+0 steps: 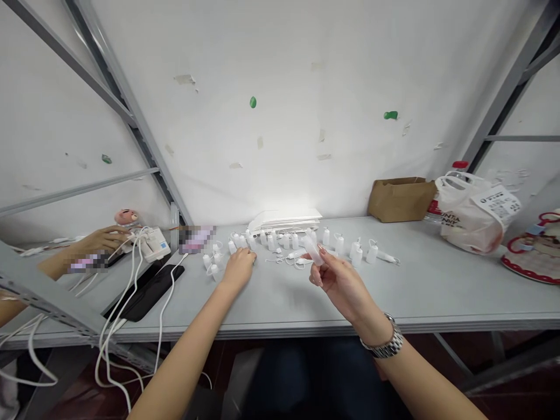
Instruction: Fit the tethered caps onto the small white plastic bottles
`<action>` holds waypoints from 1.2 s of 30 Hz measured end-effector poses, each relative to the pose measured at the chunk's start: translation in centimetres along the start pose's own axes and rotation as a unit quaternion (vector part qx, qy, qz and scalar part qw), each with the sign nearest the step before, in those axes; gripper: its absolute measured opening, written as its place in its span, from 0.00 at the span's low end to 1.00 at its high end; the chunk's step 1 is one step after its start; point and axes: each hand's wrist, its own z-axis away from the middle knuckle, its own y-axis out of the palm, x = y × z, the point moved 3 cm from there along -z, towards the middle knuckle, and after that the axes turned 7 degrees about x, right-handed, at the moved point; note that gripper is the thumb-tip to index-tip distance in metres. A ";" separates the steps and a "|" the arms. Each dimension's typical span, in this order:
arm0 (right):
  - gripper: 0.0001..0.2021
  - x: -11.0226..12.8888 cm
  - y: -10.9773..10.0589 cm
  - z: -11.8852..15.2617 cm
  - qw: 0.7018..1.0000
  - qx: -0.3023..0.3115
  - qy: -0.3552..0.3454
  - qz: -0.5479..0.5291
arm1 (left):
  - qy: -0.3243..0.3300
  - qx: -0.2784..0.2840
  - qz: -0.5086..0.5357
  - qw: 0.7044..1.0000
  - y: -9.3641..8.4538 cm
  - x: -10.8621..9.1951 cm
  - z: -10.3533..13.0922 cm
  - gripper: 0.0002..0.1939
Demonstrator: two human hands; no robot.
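Observation:
A small translucent white squeeze bottle (313,249) is pinched between the thumb and fingers of my right hand (339,280), lifted above the table. My left hand (237,268) rests low on the tabletop, fingers curled together beside a group of similar bottles (213,270); whatever they hold is hidden. More small white bottles with tethered caps (356,254) stand in a loose row beyond both hands. Between the hands lie loose white caps and thin loops (275,257). One capped bottle (388,258) lies on its side at the right of the row.
A stack of white trays (285,221) sits against the wall. To the right stand a brown cardboard box (401,200) and a white plastic bag (470,216). At left are a black phone (155,294), white cables, a power strip (153,245) and another person's hand (105,242).

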 end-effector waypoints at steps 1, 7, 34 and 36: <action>0.15 0.0 0.0 0.0 1.000 0.000 0.000 0.000 | 0.000 -0.001 -0.004 1.000 0.0 0.0 0.0 0.17; 0.14 -0.2 0.1 -0.1 1.000 -0.004 0.009 -0.008 | 0.000 0.001 -0.023 1.000 -0.2 0.1 -0.1 0.15; 0.15 -0.8 0.0 -0.2 1.000 0.003 0.015 -0.006 | -0.035 0.003 0.140 0.990 1.1 2.5 0.3 0.15; 0.16 -0.8 -0.1 -0.2 1.000 -0.001 0.015 -0.004 | -0.040 -0.005 0.159 0.986 0.9 2.4 0.5 0.14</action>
